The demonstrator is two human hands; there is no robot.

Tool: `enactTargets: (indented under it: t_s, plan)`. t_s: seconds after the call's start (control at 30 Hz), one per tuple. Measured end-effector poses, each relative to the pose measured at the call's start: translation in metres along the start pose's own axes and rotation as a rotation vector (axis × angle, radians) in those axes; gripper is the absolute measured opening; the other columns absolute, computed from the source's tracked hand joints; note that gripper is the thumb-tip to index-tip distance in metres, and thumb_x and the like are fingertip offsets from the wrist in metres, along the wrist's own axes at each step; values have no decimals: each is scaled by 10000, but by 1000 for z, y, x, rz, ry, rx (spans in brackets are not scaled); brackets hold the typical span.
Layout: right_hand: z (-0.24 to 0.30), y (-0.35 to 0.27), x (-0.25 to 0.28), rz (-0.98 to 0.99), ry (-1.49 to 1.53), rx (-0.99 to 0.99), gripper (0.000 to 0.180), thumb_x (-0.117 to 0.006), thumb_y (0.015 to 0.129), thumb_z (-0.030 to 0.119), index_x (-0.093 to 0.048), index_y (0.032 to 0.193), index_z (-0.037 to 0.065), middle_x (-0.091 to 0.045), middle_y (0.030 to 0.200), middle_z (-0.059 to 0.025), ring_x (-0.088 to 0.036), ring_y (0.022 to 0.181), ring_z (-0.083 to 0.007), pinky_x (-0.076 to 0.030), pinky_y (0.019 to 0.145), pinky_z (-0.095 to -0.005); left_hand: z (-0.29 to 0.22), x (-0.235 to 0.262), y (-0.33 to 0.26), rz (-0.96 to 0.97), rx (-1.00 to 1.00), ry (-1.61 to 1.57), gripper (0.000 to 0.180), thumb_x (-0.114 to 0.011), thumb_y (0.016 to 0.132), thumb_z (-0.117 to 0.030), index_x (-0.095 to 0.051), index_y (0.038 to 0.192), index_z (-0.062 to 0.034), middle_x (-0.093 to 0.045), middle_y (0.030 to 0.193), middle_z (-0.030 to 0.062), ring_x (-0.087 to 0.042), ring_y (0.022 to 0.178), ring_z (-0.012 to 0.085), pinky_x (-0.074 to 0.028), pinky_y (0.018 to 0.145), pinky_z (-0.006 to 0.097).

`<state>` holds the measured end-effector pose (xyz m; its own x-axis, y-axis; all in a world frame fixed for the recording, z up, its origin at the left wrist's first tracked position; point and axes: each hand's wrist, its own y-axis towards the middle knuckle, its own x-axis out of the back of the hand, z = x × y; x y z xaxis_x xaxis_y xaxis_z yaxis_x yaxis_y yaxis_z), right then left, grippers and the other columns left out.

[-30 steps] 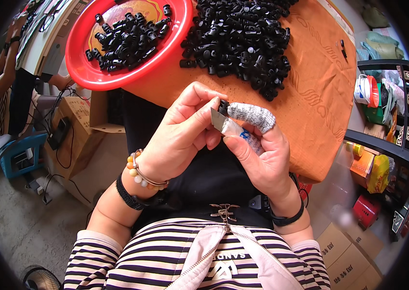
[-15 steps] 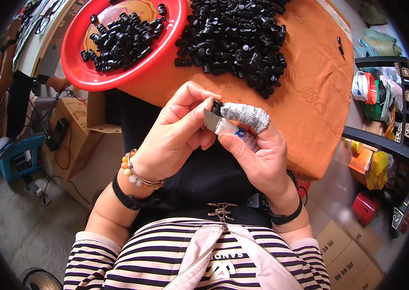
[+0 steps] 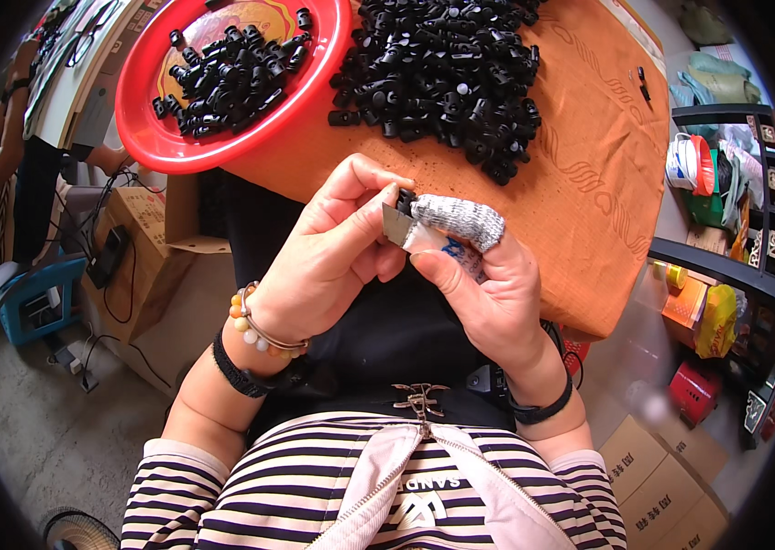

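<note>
Between the thumb and fingers of my left hand (image 3: 337, 238) is a small black plastic cord lock (image 3: 406, 199). My right hand (image 3: 488, 293) grips a flat metal blade (image 3: 396, 225) by its end, which is wrapped in white material with blue marks. A grey knitted finger cover (image 3: 461, 218) sleeves the right index finger. The blade's edge lies against or right beside the cord lock; my fingers hide the exact contact. Ahead, a large heap of black cord locks (image 3: 447, 78) lies on the orange tablecloth (image 3: 589, 174). More of them lie in a red round tray (image 3: 153, 147) at the left.
A small black tool (image 3: 644, 87) lies near the table's right edge. To the right stands a dark shelf (image 3: 717, 266) with bags and boxes. Cardboard boxes (image 3: 662, 486) sit at the lower right. At the far left are another person's arm (image 3: 11, 128) and a blue stool (image 3: 34, 307).
Both hands have shifted very slightly left with the cord lock and blade. The cord lock appears slightly turned between the fingers. Both grips stay the same.
</note>
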<state>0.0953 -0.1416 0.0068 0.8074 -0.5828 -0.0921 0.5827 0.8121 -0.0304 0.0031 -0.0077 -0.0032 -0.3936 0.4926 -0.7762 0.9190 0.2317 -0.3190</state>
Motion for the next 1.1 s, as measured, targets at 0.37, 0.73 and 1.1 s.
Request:
enactTargets:
  t_s: [0.37, 0.73, 1.1]
  plan:
    - [2, 1, 0, -5, -60, 47, 239, -596, 849, 59, -562, 1076, -6, -617, 887, -33, -561, 782, -66, -462, 688, -206, -1, 1, -1, 37, 5, -26, 111, -449, 941, -167, -456, 1017, -87, -521, 809, 8, -453, 619, 69, -369, 549, 197]
    - [4, 7, 8, -98, 194, -83, 364, -498, 922, 147, -414, 1224, -37, -534, 1120, -77, -484, 1006, -88, -378, 864, -217, 0, -3, 1, 60, 58, -34, 126, -425, 945, -171, -469, 1030, -89, -507, 768, 16, -433, 582, 68, -349, 534, 195]
    - [1, 25, -7, -25, 227, -87, 469, -536, 877, 36, -339, 1300, -12, -533, 856, -16, -513, 687, -41, -433, 628, -170, 6, -3, 1, 19, 97, -124, 128, -447, 931, -160, -459, 1044, -101, -502, 761, 7, -443, 589, 65, -345, 528, 197]
